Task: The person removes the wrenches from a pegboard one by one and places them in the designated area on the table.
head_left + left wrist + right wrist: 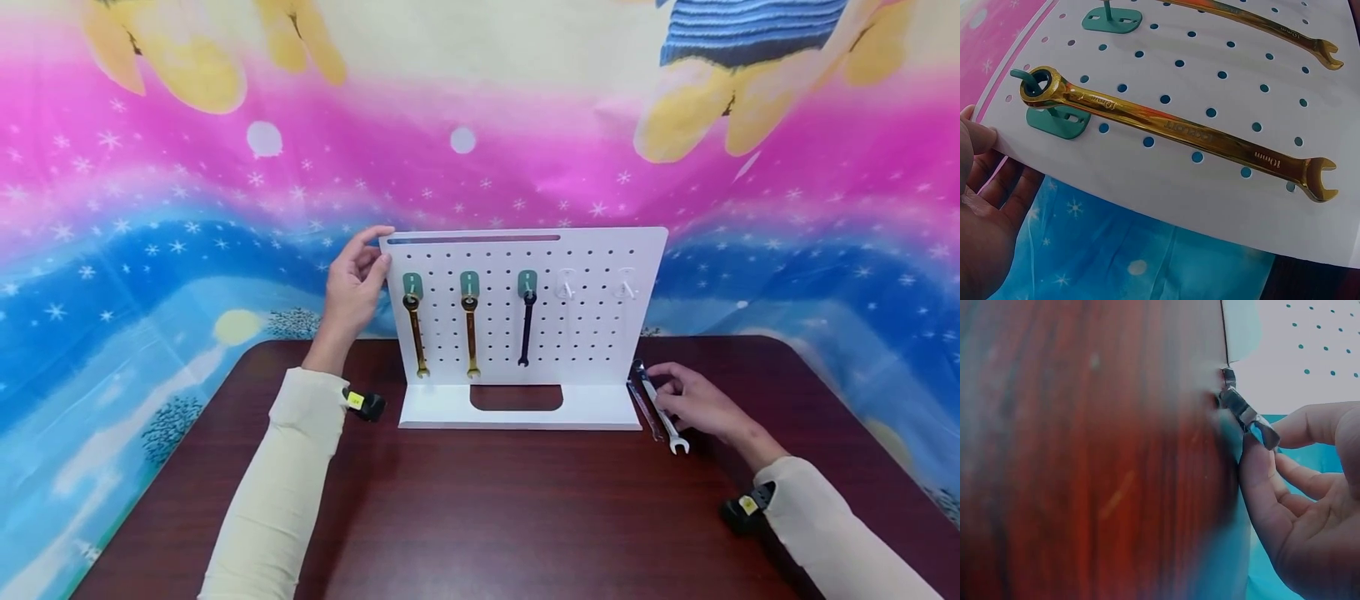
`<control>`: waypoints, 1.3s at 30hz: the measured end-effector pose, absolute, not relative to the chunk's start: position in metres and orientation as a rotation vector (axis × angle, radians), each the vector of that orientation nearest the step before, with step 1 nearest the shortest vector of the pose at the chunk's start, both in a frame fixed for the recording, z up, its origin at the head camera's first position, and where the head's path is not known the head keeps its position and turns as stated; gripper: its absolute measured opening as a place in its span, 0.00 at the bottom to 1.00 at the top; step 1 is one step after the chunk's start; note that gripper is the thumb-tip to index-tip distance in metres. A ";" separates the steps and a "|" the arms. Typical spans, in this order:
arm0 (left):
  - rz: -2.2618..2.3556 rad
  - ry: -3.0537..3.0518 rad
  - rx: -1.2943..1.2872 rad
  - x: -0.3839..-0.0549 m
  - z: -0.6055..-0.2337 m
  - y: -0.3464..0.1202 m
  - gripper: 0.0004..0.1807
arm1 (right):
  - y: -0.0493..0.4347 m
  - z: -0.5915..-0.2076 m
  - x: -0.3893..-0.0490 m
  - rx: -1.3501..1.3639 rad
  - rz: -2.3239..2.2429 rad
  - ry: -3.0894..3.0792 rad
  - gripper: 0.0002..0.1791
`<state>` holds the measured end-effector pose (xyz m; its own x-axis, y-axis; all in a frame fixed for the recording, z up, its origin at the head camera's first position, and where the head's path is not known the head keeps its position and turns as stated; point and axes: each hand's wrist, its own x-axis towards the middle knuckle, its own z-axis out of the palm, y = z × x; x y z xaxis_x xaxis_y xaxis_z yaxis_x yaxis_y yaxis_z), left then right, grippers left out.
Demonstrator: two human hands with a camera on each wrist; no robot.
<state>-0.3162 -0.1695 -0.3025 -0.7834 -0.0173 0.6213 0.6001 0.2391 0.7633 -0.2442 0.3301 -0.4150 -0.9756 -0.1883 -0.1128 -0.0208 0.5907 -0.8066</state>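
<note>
A white pegboard point(592, 333) stands upright on its base on the table. My left hand point(356, 279) pinches its upper left edge between thumb and fingers. Two gold combination wrenches point(471, 333) and a dark wrench point(527, 329) hang on green hooks; the left wrist view shows the leftmost gold wrench point(1179, 131) by its ring end, marked 10mm. Right of the board, my right hand point(693, 400) pinches a silver combination wrench point(662, 406) between thumb and fingers, its open end toward me. Another silver wrench point(643, 410) lies beside it, against the board's base.
Two clear hooks point(627, 285) on the board's right side hold nothing. The board's base point(438, 408) has a cut-out at its middle. Dark reddish wood forms the table point(510, 508), and a patterned cloth point(465, 92) hangs behind it.
</note>
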 end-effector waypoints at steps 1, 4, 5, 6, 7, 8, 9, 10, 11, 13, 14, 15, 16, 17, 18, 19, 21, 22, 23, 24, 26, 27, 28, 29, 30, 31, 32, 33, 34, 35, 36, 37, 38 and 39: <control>-1.584 -2.000 -0.535 -0.316 -0.303 -0.169 0.19 | 0.330 -0.415 -0.244 -0.183 -1.319 2.639 0.29; -1.585 -1.998 -0.532 -0.316 -0.303 -0.169 0.19 | 0.327 -0.413 -0.244 -0.211 -1.255 2.679 0.28; -1.581 -1.998 -0.531 -0.316 -0.303 -0.168 0.19 | 0.326 -0.413 -0.244 -0.220 -1.224 2.698 0.28; -1.579 -1.999 -0.530 -0.316 -0.303 -0.168 0.19 | 0.325 -0.412 -0.244 -0.230 -1.194 2.714 0.28; -1.580 -2.001 -0.527 -0.316 -0.303 -0.168 0.19 | 0.324 -0.412 -0.244 -0.233 -1.163 2.730 0.29; -1.575 -2.005 -0.523 -0.313 -0.300 -0.167 0.19 | 0.323 -0.412 -0.244 -0.236 -1.138 2.741 0.29; -1.573 -2.006 -0.521 -0.313 -0.301 -0.167 0.19 | 0.322 -0.411 -0.244 -0.236 -1.110 2.753 0.29; -1.574 -2.006 -0.521 -0.313 -0.300 -0.167 0.19 | 0.321 -0.411 -0.245 -0.235 -1.081 2.766 0.29; -1.574 -2.006 -0.521 -0.313 -0.300 -0.167 0.19 | 0.321 -0.410 -0.245 -0.232 -1.060 2.775 0.29; -1.578 -2.010 -0.520 -0.314 -0.300 -0.166 0.19 | 0.321 -0.409 -0.244 -0.239 -1.026 2.796 0.29; -1.577 -2.012 -0.523 -0.314 -0.299 -0.166 0.19 | 0.321 -0.409 -0.244 -0.241 -1.009 2.811 0.29; -1.584 -2.010 -0.527 -0.317 -0.301 -0.167 0.19 | 0.321 -0.409 -0.244 -0.242 -0.992 2.825 0.28; -1.587 -2.011 -0.527 -0.317 -0.300 -0.166 0.19 | 0.322 -0.410 -0.244 -0.242 -0.983 2.838 0.28; -1.586 -2.013 -0.524 -0.317 -0.300 -0.166 0.19 | 0.322 -0.410 -0.243 -0.247 -0.978 2.848 0.28; -1.587 -2.013 -0.523 -0.317 -0.300 -0.166 0.19 | 0.321 -0.410 -0.243 -0.253 -0.970 2.862 0.28; -1.587 -2.012 -0.519 -0.317 -0.300 -0.166 0.19 | 0.321 -0.411 -0.243 -0.253 -0.963 2.872 0.27; -1.589 -2.010 -0.512 -0.316 -0.300 -0.167 0.19 | 0.321 -0.411 -0.243 -0.251 -0.950 2.881 0.27; -1.589 -2.011 -0.508 -0.315 -0.300 -0.167 0.19 | 0.321 -0.411 -0.243 -0.246 -0.946 2.881 0.27; -1.590 -2.011 -0.508 -0.315 -0.300 -0.167 0.19 | 0.321 -0.411 -0.242 -0.239 -0.942 2.881 0.26; -1.593 -2.011 -0.510 -0.315 -0.300 -0.168 0.19 | 0.321 -0.411 -0.242 -0.232 -0.937 2.879 0.26; -1.599 -2.011 -0.512 -0.315 -0.300 -0.168 0.19 | 0.321 -0.410 -0.241 -0.214 -0.929 2.871 0.26; -1.602 -2.010 -0.513 -0.315 -0.300 -0.167 0.19 | 0.321 -0.410 -0.241 -0.203 -0.926 2.867 0.26; -1.605 -2.010 -0.513 -0.315 -0.300 -0.167 0.19 | 0.321 -0.410 -0.240 -0.202 -0.920 2.866 0.26; -1.607 -2.008 -0.513 -0.315 -0.300 -0.167 0.19 | 0.321 -0.409 -0.240 -0.201 -0.908 2.868 0.26; -1.608 -2.007 -0.511 -0.316 -0.300 -0.167 0.19 | 0.321 -0.408 -0.239 -0.200 -0.895 2.871 0.25; -1.607 -2.007 -0.509 -0.316 -0.300 -0.167 0.19 | 0.321 -0.408 -0.239 -0.196 -0.883 2.874 0.25; -1.604 -2.008 -0.506 -0.316 -0.300 -0.167 0.19 | 0.321 -0.407 -0.239 -0.196 -0.873 2.876 0.25; -1.600 -2.010 -0.503 -0.316 -0.300 -0.167 0.19 | 0.321 -0.406 -0.239 -0.193 -0.862 2.879 0.25; -1.595 -2.013 -0.501 -0.316 -0.300 -0.167 0.19 | 0.321 -0.406 -0.238 -0.193 -0.852 2.881 0.24; -1.591 -2.015 -0.500 -0.316 -0.300 -0.168 0.19 | 0.321 -0.405 -0.238 -0.189 -0.845 2.883 0.24; -1.588 -2.016 -0.499 -0.316 -0.301 -0.168 0.19 | 0.321 -0.405 -0.238 -0.187 -0.842 2.882 0.24; -1.586 -2.016 -0.500 -0.316 -0.301 -0.168 0.19 | 0.322 -0.405 -0.238 -0.185 -0.841 2.878 0.24; -1.585 -2.015 -0.502 -0.316 -0.302 -0.168 0.19 | 0.322 -0.405 -0.238 -0.187 -0.838 2.874 0.24; -1.585 -2.014 -0.505 -0.315 -0.302 -0.168 0.19 | 0.323 -0.405 -0.238 -0.185 -0.831 2.871 0.24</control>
